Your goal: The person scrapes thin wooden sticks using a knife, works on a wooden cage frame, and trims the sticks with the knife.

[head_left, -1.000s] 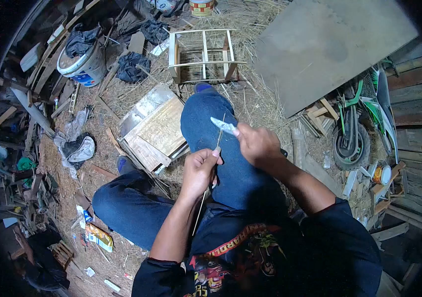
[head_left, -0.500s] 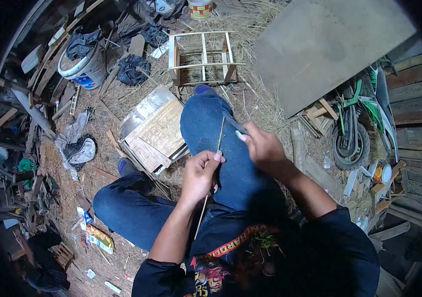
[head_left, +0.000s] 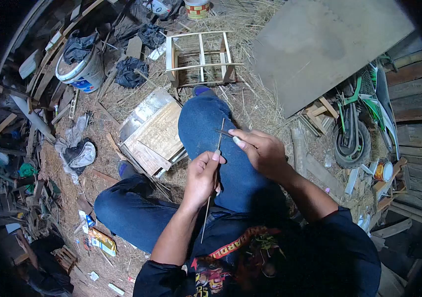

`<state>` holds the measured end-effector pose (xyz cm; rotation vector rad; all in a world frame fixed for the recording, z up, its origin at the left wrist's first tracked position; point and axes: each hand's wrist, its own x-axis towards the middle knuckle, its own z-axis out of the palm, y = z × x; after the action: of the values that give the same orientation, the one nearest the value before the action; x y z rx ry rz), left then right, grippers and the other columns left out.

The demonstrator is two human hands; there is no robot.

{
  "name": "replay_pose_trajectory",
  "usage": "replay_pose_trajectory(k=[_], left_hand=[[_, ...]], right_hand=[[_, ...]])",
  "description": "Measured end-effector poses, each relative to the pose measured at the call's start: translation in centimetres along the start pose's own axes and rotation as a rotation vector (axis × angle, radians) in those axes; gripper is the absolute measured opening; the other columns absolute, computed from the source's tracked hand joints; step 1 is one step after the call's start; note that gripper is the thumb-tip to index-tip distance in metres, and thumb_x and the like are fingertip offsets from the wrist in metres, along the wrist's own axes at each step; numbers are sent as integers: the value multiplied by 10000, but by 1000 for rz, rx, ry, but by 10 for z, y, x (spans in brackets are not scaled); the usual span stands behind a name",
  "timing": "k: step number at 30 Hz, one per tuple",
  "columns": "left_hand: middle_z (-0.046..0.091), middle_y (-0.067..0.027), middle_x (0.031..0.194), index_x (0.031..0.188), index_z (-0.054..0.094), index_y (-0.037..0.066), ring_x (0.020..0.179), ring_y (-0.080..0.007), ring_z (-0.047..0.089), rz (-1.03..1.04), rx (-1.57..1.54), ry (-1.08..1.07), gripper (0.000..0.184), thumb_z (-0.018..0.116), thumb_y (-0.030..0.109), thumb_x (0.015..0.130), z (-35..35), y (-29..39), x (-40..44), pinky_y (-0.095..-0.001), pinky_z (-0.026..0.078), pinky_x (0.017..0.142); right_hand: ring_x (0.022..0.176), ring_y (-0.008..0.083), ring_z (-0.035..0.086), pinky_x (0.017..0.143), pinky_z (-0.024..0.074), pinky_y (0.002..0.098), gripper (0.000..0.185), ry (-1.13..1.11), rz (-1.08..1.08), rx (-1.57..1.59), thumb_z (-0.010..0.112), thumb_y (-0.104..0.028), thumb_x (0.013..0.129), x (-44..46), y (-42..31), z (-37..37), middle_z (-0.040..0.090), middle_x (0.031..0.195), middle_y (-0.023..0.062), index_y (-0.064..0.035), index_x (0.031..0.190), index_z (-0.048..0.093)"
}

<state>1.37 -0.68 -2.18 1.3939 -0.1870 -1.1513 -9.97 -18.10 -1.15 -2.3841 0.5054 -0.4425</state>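
Note:
Pinched in my left hand (head_left: 202, 175) is a thin bamboo stick (head_left: 205, 220). It runs from near my stomach up over my raised knee, its upper end sticking out past my fingers. My right hand (head_left: 264, 152) is closed around a small dark knife (head_left: 224, 133); its handle is mostly hidden in my fingers. The blade lies across the upper part of the stick, just above my left fingertips, and seems to touch it. Beyond my knee stands a wooden frame with thin bars, like a small cage (head_left: 202, 64).
Wooden boards (head_left: 154, 131) lie left of my knee. A white bucket (head_left: 83, 74) with a black bag stands farther left. At right are a large flat panel (head_left: 329, 44) and a green-and-white motorbike (head_left: 353, 128). Straw and scraps cover the ground. Another person (head_left: 45, 262) is at lower left.
My right hand has brought the knife down and turned it, so the blade now crosses the stick. My left hand keeps its pinch, and the stick's lower end has shifted slightly.

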Motion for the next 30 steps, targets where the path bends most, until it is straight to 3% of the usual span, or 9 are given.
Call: replay_pose_trajectory(k=[9,19,28,30], left_hand=[[435,82,577,937,649,53,441,-31,352,47,58,32,308,547,283,1113,2,-8,1,-258,241,413],[441,94,629,907,658,58,512,-17,348,72,88,48,313,557,275,1110,1,-9,3,-257,239,462],[441,89,594,907,644,58,450,-21,338,92,76,40,304,558,267,1111,-1,-11,1,-264,227,421],[428,78,577,922,621,69,431,-41,338,41,75,39,320,563,325,1104,0,-8,0,-253,252,410]], right_hand=[[792,281,700,713,545,376,275,-88,37,64,682,-223,996,4,2,-3,718,904,137,-123,1238,767],[969,273,732,860,548,361,264,-168,235,224,707,-225,977,9,-4,-10,758,1022,152,-74,1181,781],[825,275,708,746,542,377,264,-103,96,119,692,-267,984,9,0,-1,716,892,113,-117,1174,796],[800,277,696,728,535,383,264,-79,86,92,694,-272,982,7,4,6,698,864,111,-131,1179,797]])
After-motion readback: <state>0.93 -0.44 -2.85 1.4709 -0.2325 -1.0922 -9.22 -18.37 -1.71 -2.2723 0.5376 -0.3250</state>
